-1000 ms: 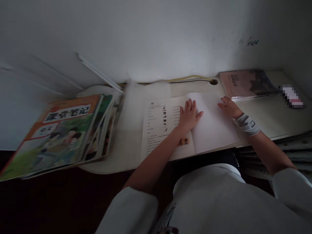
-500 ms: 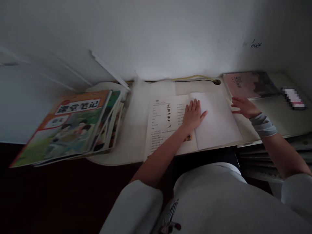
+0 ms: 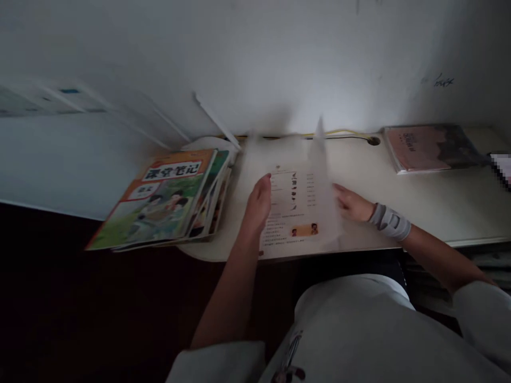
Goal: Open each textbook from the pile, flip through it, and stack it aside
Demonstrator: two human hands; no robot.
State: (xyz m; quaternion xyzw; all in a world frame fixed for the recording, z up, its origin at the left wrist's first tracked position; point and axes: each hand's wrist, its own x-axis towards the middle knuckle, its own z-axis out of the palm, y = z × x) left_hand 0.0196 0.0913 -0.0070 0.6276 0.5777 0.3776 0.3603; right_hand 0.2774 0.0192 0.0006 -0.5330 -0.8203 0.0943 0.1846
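On the desk, booklet page now raised — hands apart on either side, grips unclear.

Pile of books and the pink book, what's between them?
In the head view: an open book, the left hand, the right hand and, further back, a yellow cable.

Booklet pages: white, dark print; picture strip, orange. Upper workbook: orange, green. Wristband: grey. Cable: yellow.

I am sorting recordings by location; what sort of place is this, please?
Probably a study corner: a desk against the wall, a stack of books and an open booklet.
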